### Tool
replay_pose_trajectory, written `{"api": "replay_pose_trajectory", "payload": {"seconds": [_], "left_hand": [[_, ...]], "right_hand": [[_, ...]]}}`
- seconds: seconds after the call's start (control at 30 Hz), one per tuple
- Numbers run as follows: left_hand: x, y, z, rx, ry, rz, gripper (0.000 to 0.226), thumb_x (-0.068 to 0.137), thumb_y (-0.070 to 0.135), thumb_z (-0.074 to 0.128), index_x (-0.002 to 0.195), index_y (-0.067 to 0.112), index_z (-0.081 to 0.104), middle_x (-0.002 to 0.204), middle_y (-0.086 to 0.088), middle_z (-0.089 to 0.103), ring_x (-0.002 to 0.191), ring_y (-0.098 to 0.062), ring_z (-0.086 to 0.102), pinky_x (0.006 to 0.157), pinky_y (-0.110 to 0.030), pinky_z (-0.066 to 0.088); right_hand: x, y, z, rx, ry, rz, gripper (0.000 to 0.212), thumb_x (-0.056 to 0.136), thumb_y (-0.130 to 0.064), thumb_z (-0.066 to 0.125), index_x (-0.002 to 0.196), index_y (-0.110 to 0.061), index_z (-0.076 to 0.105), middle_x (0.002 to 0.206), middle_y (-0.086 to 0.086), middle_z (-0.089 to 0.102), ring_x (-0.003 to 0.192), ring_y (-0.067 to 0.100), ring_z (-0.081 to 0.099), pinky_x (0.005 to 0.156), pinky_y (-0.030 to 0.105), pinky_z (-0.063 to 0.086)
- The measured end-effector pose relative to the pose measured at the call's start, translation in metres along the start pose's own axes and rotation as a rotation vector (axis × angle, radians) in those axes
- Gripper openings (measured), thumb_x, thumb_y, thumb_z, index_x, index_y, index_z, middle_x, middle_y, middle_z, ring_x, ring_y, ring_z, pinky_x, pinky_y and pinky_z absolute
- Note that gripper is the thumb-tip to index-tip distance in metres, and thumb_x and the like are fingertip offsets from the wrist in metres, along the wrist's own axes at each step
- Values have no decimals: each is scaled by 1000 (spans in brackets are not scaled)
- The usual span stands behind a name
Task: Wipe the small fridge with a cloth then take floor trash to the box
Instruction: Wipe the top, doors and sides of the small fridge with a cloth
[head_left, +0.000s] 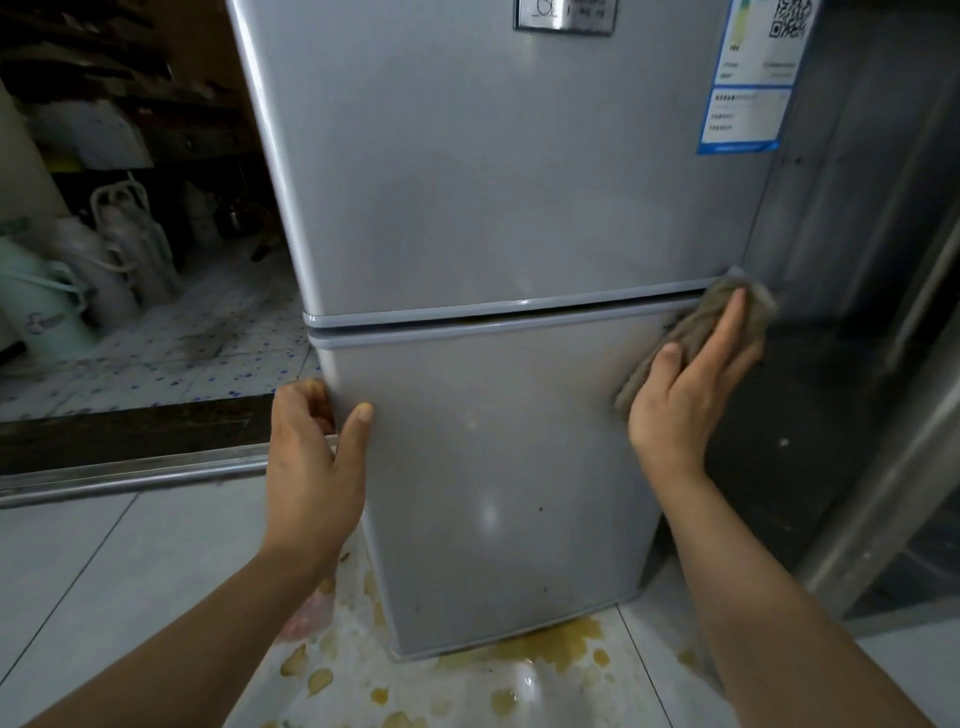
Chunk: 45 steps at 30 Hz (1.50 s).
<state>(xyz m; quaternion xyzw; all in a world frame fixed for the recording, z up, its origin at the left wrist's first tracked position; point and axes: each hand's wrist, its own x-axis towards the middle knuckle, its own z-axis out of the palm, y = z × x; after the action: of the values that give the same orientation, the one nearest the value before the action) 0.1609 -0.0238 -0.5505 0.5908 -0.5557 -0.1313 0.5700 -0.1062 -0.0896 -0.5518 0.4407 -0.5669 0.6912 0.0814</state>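
Forearms nearest; wiping step in hand on small fridge (493, 208).
Left hand (311, 467) grips the lower door's left edge; right hand (691, 384), fingers straight, presses grey cloth (727, 312) at its upper right. Next: sweep leftward; floor trash untouched.

Silver-grey fridge (493, 182), grey-brown cloth (696, 332)

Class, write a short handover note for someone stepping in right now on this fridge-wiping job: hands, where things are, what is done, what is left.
Left hand: holds the left edge of the lower door, thumb on the front, fingers curled round the side.
Right hand: flat, pressing the cloth on the upper right corner of the lower door, just under the door gap.
Fridge: stands on the tiled floor; small dark specks show low on the lower door.
Done: wiping is under way.
Left: finish the lower door. Yellowish stains and a pinkish scrap lie at the fridge's base. No box is in view.
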Motion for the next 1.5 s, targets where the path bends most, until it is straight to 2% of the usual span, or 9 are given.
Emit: {"api": "replay_pose_trajectory", "payload": {"seconds": [0.33, 0.47, 0.57, 0.67, 0.83, 1.0, 1.17, 1.37, 1.5], "left_hand": [[0, -4, 4, 13, -5, 15, 21, 88, 39, 50, 101, 28, 37, 107, -7, 53, 95, -24, 57, 83, -52, 52], [0, -3, 2, 25, -10, 23, 21, 90, 36, 51, 103, 26, 38, 108, -10, 52, 97, -26, 55, 84, -53, 50], [-9, -10, -2, 59, -36, 36, 21, 91, 34, 51, 106, 25, 40, 110, -8, 52, 98, -24, 55, 85, -51, 50], [-26, -26, -5, 151, -113, 28, 23, 90, 32, 50, 110, 23, 43, 107, -1, 54, 96, -19, 56, 84, -49, 51], [-30, -44, 0, 160, -151, -30, 21, 87, 37, 51, 102, 28, 40, 98, 4, 57, 91, -19, 60, 80, -48, 54], [-25, -49, 2, 188, -170, 5, 21, 82, 46, 48, 95, 32, 38, 93, 6, 55, 84, -16, 60, 75, -45, 56], [-27, -50, 0, 206, -136, 15, 19, 82, 48, 47, 92, 37, 35, 89, 11, 54, 79, 0, 55, 71, -38, 54], [-28, -51, 1, 196, -134, 18, 20, 80, 50, 48, 90, 38, 36, 86, 15, 55, 75, -6, 60, 57, -22, 43], [-26, -49, -1, 162, -164, -9, 22, 79, 51, 48, 91, 36, 38, 87, 16, 56, 71, -6, 61, 55, -21, 42]], "right_hand": [[-33, 43, -1, 50, 26, 276, 58, 88, -25, 35, 142, -5, 36, 143, 19, 43, 129, 30, 44, 102, 23, 30], [-66, 48, -6, 21, -5, 378, 51, 95, -13, 35, 143, 3, 31, 143, 29, 35, 128, 39, 39, 101, 28, 28], [-59, 22, -4, 48, 14, 439, 55, 98, -9, 37, 150, -6, 18, 152, 26, 18, 138, 36, 26, 109, 26, 20], [-40, -16, 5, 85, 63, 262, 60, 95, -12, 39, 150, -8, 17, 155, 26, 7, 144, 36, 12, 116, 28, 7], [-66, -14, 22, 26, 68, 69, 53, 95, -8, 43, 145, 1, 28, 150, 35, 12, 141, 45, 15, 118, 32, 7], [-143, 23, 18, 29, -50, 287, 56, 96, -15, 37, 147, 0, 20, 150, 35, 5, 140, 44, 18, 112, 10, 4], [-137, -8, 28, 122, 21, 457, 57, 99, -12, 36, 151, -7, 13, 152, 32, -2, 141, 40, 14, 115, 25, 12], [-136, -45, 53, 54, 19, -4, 55, 96, -22, 38, 148, -9, 25, 152, 31, 7, 144, 41, 10, 118, 49, 16], [-192, -10, 45, -76, -168, -216, 50, 94, -24, 42, 140, -11, 32, 148, 25, 9, 140, 45, 12, 112, 59, 22]]}}
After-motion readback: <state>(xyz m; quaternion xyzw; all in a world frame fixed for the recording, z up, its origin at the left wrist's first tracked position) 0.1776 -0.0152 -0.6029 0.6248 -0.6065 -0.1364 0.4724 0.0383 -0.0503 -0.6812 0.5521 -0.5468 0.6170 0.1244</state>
